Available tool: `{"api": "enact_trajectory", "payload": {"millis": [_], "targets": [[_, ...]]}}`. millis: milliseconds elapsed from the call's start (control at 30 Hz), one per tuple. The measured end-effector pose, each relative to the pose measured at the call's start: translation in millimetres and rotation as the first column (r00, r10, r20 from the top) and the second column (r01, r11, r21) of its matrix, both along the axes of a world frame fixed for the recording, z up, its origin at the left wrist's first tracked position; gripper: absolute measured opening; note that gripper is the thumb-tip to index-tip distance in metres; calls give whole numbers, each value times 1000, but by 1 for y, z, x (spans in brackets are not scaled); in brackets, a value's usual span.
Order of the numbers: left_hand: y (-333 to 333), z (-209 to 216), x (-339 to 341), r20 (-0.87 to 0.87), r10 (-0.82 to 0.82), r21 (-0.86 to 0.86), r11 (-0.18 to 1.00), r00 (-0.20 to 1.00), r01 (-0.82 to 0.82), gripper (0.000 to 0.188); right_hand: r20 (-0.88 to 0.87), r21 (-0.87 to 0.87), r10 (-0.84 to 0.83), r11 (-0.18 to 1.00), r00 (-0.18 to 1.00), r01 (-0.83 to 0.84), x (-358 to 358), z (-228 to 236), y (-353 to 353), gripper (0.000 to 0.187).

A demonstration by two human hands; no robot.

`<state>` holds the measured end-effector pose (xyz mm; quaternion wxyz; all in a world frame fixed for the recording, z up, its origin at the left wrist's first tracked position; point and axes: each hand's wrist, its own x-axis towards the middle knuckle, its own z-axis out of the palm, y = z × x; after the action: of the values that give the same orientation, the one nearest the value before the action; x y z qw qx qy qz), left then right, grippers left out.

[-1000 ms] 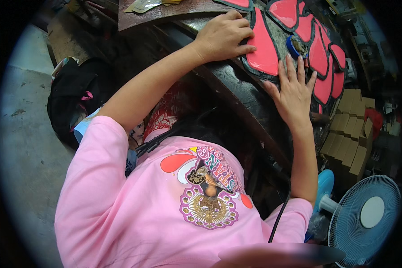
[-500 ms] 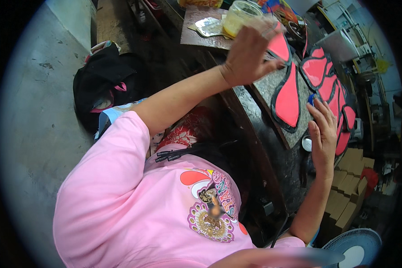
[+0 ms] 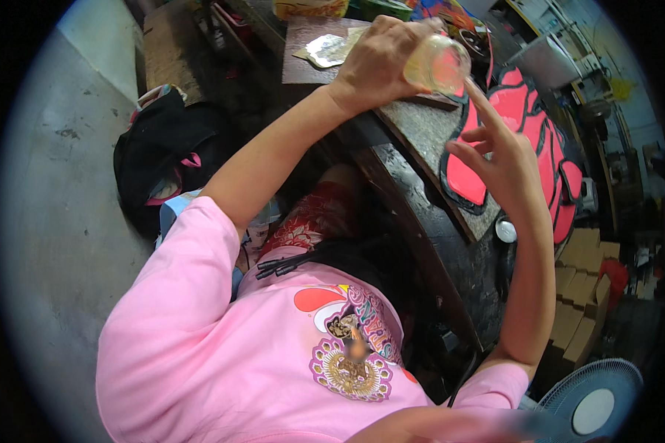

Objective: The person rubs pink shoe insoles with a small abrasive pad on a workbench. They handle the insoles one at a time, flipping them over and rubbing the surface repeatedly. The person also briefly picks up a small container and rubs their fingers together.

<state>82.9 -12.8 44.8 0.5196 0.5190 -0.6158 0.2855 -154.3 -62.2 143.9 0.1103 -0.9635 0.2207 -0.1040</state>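
Note:
My left hand (image 3: 377,59) is wrapped round a clear glass jar (image 3: 440,66) with pale yellowish contents, tilted with its mouth toward the right. My right hand (image 3: 506,151) is beside it, its forefinger stretched to the jar's rim and the thumb apart; I see nothing held in it. Below the hands, a pink-red teardrop-shaped piece (image 3: 464,181) with a black border lies on a grey stone slab (image 3: 421,133). Several more such pieces (image 3: 550,155) lie overlapping to the right, partly behind my right hand.
A crumpled silver foil piece (image 3: 325,52) lies on a brown board (image 3: 297,31) at the back. A small white round object (image 3: 505,229) sits by the slab. Cardboard boxes (image 3: 580,277) and a fan (image 3: 592,402) stand at right. A black bag-like bundle (image 3: 151,151) is at left.
My left hand has taken hold of the jar and lifted it off the board toward the right. My right hand has moved up and left to the jar.

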Motion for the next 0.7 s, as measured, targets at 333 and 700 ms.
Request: {"api": "enact_trajectory", "payload": {"millis": [333, 700], "targets": [[8, 4, -54, 317, 204, -117, 978, 926, -175, 74, -225, 640, 46, 760, 973, 113, 13, 12, -18, 52], [-4, -25, 35, -304, 426, 180, 904, 852, -388, 105, 547, 307, -176, 952, 819, 0, -66, 61, -71, 39]]}}
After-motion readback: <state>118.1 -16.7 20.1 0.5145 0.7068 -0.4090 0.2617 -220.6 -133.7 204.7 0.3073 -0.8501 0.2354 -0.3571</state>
